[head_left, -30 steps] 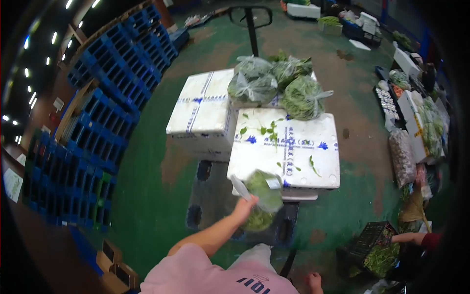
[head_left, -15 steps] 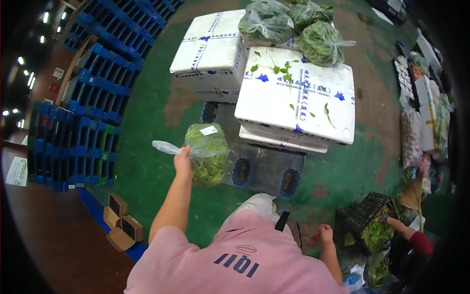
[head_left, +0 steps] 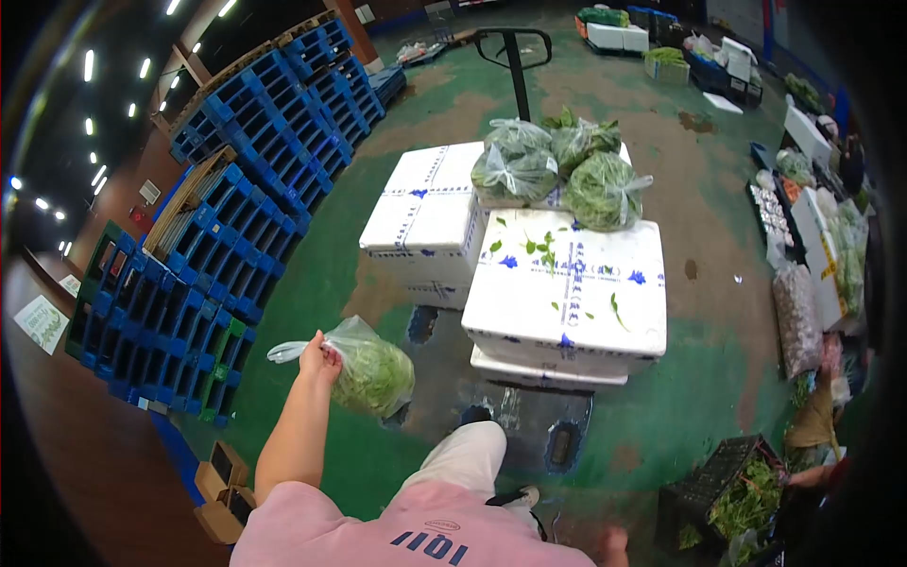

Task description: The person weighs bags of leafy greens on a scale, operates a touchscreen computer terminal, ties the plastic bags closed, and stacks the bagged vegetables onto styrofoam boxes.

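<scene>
See-thru bag (head_left: 367, 364) w/ lt green veg (head_left: 378, 380), L hand (head_left: 321, 356) clenched on neck, R hand (head_left: 613, 542) blurred, can't tell grip, green floor (head_left: 316, 293) btwn pallets (head_left: 219, 248) & wht boxes (head_left: 510, 304)

You have a dark pallet (head_left: 531, 408) before you, holes showing toward its near edge. On it: a white foam box stack (head_left: 567, 331) set back from that edge, toward the right; a second white box (head_left: 425, 222) by the left edge. Loose leaves (head_left: 543, 251) lie across the right stack's lid.
</scene>
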Demonstrator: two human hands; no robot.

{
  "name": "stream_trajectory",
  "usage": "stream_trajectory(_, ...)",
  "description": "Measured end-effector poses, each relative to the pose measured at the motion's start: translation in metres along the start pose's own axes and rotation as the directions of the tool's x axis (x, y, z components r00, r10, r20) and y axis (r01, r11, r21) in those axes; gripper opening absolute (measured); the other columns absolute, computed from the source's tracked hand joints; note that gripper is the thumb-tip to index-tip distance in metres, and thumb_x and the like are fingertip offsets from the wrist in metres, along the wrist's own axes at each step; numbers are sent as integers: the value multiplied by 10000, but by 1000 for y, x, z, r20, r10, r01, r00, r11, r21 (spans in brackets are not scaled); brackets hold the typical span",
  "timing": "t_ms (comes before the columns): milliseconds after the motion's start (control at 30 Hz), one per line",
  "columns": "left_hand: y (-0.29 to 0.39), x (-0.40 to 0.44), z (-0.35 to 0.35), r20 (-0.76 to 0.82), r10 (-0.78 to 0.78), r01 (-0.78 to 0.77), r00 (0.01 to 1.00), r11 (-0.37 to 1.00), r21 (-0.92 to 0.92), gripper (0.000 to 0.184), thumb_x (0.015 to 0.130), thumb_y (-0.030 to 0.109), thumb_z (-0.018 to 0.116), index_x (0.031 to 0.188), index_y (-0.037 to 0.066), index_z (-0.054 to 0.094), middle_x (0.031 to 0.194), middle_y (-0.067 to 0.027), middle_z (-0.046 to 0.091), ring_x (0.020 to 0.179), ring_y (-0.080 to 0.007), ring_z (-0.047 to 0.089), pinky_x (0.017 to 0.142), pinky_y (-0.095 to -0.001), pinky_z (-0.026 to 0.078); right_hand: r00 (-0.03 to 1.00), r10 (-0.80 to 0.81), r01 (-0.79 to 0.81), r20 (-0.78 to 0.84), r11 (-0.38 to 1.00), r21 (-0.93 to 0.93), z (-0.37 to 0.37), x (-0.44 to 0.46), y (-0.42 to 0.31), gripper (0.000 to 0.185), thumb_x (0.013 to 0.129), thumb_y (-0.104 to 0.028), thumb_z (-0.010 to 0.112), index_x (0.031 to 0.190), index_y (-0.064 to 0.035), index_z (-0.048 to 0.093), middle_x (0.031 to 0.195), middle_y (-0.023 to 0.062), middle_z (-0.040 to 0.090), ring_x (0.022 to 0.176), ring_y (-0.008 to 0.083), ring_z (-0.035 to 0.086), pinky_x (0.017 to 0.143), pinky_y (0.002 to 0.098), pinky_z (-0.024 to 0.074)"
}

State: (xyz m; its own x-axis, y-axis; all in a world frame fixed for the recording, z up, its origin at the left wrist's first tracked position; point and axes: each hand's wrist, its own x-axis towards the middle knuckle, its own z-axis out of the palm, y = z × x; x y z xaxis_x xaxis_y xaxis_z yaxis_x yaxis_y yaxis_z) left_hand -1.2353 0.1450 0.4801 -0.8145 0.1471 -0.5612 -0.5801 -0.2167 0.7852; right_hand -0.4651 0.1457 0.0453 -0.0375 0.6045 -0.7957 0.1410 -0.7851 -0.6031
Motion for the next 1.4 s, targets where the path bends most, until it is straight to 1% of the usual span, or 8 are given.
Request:
stream_trajectory(33, 6, 9, 15, 23, -3, 3, 1000, 1000, -10, 181, 801, 300, 555, 752, 139, 488, 676, 13, 474, 612, -118, 462, 584, -257, 402, 976, -173, 220, 135, 752, -621, -10, -2, 25, 140, 754, -217, 490, 801, -107, 560, 625, 87, 525, 557, 219, 530, 490, 346, 450)
stream_trajectory(67, 12, 18, 31, 42, -7, 7, 999, 1000, -17, 178, 802, 300, 551, 759, 139, 492, 676, 13, 475, 618, -119, 462, 594, -258, 405, 987, -97, 159, 128, 704, -692, -18, 2, 44, 141, 755, -219, 490, 804, -107, 561, 631, 88, 527, 563, 219, 531, 494, 349, 451)
stream_trajectory(833, -16, 410, 592, 652, -11, 50, 758, 998, -41, 468, 899, 369, 214, 1139, 29, 430, 1025, -149, 536, 919, -240, 536, 741, -350, 463, 942, 85, -185, -324, 939, -290, 334, -43, -256, 176, 772, -255, 492, 859, -125, 573, 776, 97, 564, 698, 231, 554, 598, 403, 457)
stream_trajectory(1133, -135, 337, 365, 582, -231, -228, 780, 761, 607, 384, 864, 371, 347, 928, 83, 591, 728, -61, 608, 561, -151, 547, 509, -283, 430, 940, 214, -267, -266, 946, -183, 330, -134, -27, 191, 779, -268, 492, 881, -132, 577, 832, 100, 578, 751, 236, 563, 638, 425, 459)
stream_trajectory(1267, -213, 266, 203, 480, -99, -161, 872, 867, 472, 321, 823, 307, 404, 894, 31, 552, 645, -40, 506, 553, -134, 461, 501, -249, 372, 877, -440, 182, -194, 676, -714, 340, -169, 180, 302, 801, -339, 401, 760, -118, 601, 759, 65, 597, 697, 188, 564, 657, 342, 450)
stream_trajectory(1300, -225, 210, 176, 458, -31, -213, 888, 856, 472, 276, 810, 279, 405, 858, 46, 545, 588, -12, 442, 513, -120, 403, 487, -255, 342, 949, 104, -117, -297, 993, -28, 331, -227, 69, 289, 819, -343, 434, 802, -99, 588, 708, 65, 580, 630, 190, 549, 598, 347, 450)
stream_trajectory(1333, -250, 201, 145, 530, -51, -324, 847, 740, 589, 223, 803, 248, 394, 801, 65, 522, 562, 3, 410, 481, -107, 380, 440, -239, 316, 856, 196, -3, -478, 927, 375, 334, -248, 73, 218, 816, -290, 503, 812, -84, 573, 680, 53, 565, 581, 161, 528, 538, 314, 443)
stream_trajectory(1400, -295, 97, 92, 664, -202, -419, 720, 636, 648, 196, 822, 228, 377, 718, 87, 465, 547, 22, 389, 434, -80, 341, 345, -222, 255, 801, 252, 137, -543, 806, 576, 335, -258, 153, 144, 798, -214, 551, 815, -72, 567, 657, 26, 557, 551, 117, 513, 498, 265, 425)
